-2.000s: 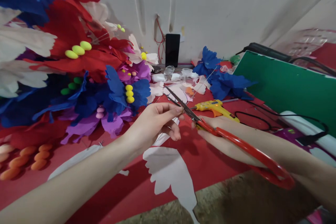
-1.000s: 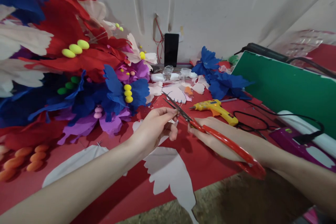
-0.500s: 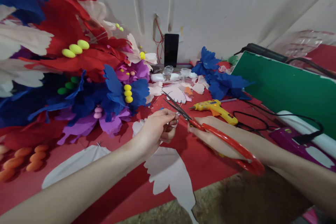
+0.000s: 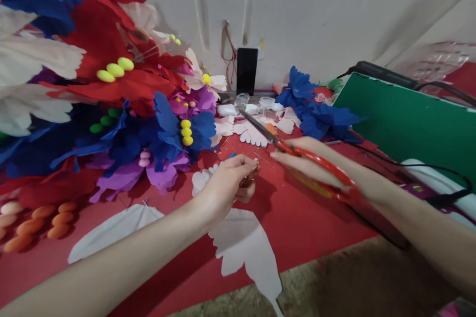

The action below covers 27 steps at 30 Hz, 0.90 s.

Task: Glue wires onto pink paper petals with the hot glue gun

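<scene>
My left hand is closed in a pinch over the red table, with a tiny whitish bit at its fingertips that is too small to name. Below it, a white wing-shaped cutout lies with its tip past the table's front edge. A scalloped white piece is partly behind the left wrist. My right hand is wrapped round a pair of red-handled scissors. Their blades are together, pointing up and left, apart from the left hand. Another white cutout rests left of my left forearm.
Blue, red, purple and white butterflies with coloured beads are piled on the left. A phone leans on the back wall. More blue butterflies lie ahead, beside a green board. White scraps and a black cable are on the table.
The scissors have moved up and right, away from my left hand, and their blades have come together. My right hand and arm now hide the yellow glue gun. My left hand keeps its pinch.
</scene>
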{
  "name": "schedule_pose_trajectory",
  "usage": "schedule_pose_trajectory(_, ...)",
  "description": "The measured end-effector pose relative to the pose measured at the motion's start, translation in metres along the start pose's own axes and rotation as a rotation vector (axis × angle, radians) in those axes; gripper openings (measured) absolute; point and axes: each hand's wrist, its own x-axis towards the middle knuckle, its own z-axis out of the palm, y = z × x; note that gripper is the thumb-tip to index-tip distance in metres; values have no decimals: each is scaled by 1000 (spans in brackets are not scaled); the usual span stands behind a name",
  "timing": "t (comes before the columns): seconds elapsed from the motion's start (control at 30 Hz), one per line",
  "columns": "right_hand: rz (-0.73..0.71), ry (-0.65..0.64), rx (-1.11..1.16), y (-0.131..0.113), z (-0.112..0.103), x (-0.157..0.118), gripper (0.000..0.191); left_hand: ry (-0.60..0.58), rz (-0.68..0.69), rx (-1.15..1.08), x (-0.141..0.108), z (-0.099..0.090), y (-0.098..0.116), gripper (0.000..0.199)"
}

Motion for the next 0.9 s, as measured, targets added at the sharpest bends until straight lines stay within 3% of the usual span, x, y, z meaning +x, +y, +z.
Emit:
schedule_pose_trajectory(0.2, -35, 56, -315, 35, -26, 61, 17, -48, 21, 35, -4, -1, -1, 21)
schedule_pose_trajectory(0.37, -100, -94, -420, 75, -13, 94, 21, -60, 44, 85, -4, -3, 0, 19)
schedule_pose_trajectory(0.53, -201, -203, -455, 89, 1, 103, 25, -31, 75, 114, 0, -5, -3, 19)
schedule_pose_trajectory(0.7, -236, -86, -467, 72, -3, 94, 33, 39, 87, 123, 6, -6, -9, 3)
schedule_pose_trajectory(0.9, -435, 150, -385, 11, -2, 44, 24, 126, 154, 126, 5, -7, -6, 18)
